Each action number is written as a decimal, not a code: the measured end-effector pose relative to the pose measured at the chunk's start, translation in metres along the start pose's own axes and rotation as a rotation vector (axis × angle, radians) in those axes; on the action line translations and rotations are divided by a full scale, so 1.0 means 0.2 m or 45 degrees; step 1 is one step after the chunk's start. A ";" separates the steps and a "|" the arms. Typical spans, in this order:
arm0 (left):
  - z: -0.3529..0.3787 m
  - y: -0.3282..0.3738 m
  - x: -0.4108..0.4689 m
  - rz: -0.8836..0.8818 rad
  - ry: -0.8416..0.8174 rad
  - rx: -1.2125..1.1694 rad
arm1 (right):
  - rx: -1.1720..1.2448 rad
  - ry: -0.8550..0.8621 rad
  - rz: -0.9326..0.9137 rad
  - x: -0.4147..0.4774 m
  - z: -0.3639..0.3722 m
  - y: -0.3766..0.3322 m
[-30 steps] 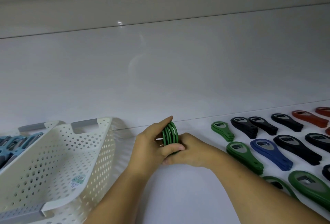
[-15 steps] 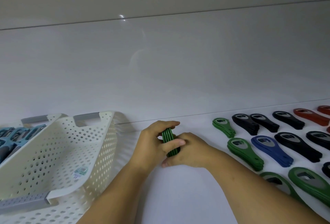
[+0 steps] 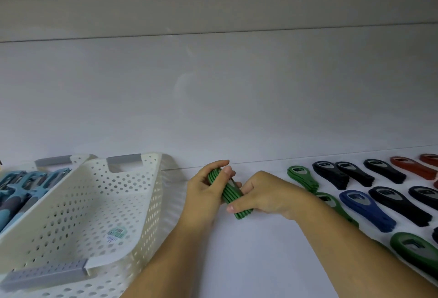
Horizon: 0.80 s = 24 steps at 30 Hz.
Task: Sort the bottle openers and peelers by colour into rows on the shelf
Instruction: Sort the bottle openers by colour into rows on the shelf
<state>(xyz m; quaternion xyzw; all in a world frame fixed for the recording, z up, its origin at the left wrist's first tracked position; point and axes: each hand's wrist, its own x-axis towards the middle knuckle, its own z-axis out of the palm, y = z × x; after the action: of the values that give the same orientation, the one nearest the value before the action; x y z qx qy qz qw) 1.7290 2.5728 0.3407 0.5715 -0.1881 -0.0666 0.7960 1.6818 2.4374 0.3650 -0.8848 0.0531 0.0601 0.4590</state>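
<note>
A white shelf (image 3: pixel 260 255) is seen spanning the whole view; on its left side a white perforated basket (image 3: pixel 142 205) with grey handles is set, tilted toward the viewer, and just behind it a second basket (image 3: pixel 79 158) is partly seen, filled with blue peelers (image 3: pixel 23 186); on the right side bottle openers are laid in rows of small stacks, green (image 3: pixel 302 178), black (image 3: pixel 330 174), red (image 3: pixel 412 167) and blue (image 3: pixel 367 210); between basket and rows, a stack of green bottle openers (image 3: pixel 231 194) is gripped on edge by both hands, the left hand (image 3: pixel 203 193) curled over its upper end, the right hand (image 3: pixel 267 193) closed round its lower end; whether the stack touches the shelf cannot be told.
</note>
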 end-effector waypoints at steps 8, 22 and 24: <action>-0.02 -0.05 0.04 -0.228 0.189 -0.016 | -0.167 0.218 0.266 0.04 -0.04 -0.02; 0.00 -0.12 0.04 -0.183 -0.097 0.544 | -0.751 0.335 0.720 0.20 -0.35 0.12; 0.00 -0.12 0.04 -0.177 -0.108 0.567 | -0.751 0.315 0.725 0.21 -0.35 0.11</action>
<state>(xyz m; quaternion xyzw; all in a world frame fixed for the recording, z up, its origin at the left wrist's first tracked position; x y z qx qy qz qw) 1.7400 2.5622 0.3195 0.7413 -0.1916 -0.1021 0.6351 1.7238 2.3653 0.3811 -0.9288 0.3303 0.0906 0.1415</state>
